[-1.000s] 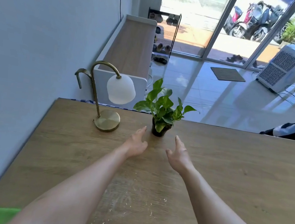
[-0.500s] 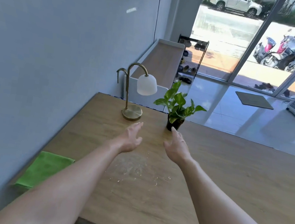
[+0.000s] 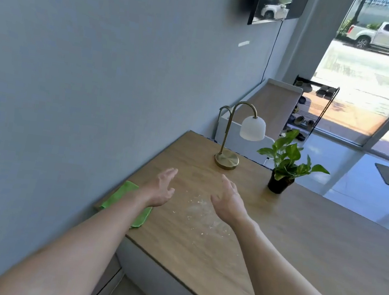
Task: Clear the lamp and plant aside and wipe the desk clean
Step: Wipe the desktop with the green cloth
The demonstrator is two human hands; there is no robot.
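Observation:
A brass lamp with a white shade stands at the far end of the wooden desk. To its right sits a small green plant in a black pot. Pale crumbs and dust lie on the desk between my hands. A green cloth lies at the desk's left edge by the wall, partly hidden under my left forearm. My left hand and my right hand hover open above the desk, short of the lamp, and hold nothing.
A grey wall runs along the desk's left side. Beyond the desk stand a white bench and a shoe rack by glass doors. The desk's near edge drops to the floor at the lower left.
The view has swung left and pulled back, so the lamp and plant now lie farther off and to the right. More of the green cloth shows. Both hands stay open and empty.

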